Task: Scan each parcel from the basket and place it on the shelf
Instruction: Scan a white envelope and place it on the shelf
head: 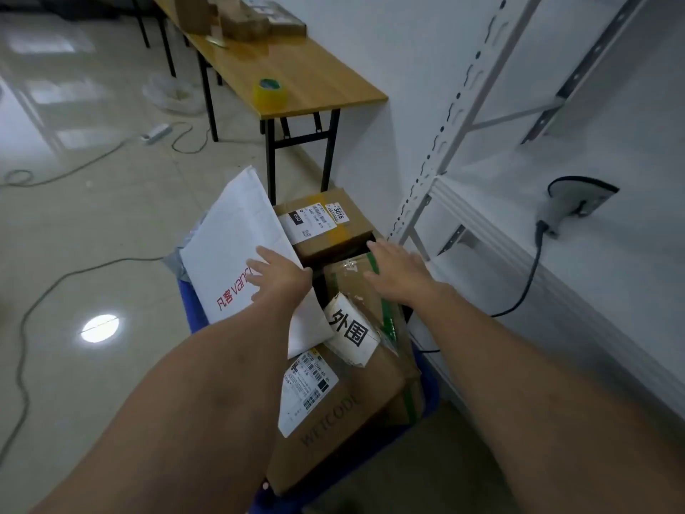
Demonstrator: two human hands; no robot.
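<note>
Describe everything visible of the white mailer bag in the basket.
The white mailer is a flat, smooth envelope, plastic by its look, with red lettering partly covered by the left hand, whose straight fingers rest on it. It lies tilted at the left of the blue basket, on top of the cartons: its far edge overlaps the labelled brown box, its near corner the lower carton.

Left hand [280,276] lies flat on a white mailer [237,254], right hand [398,272] spread over a taped box [344,280] in the blue basket [194,313].
</note>
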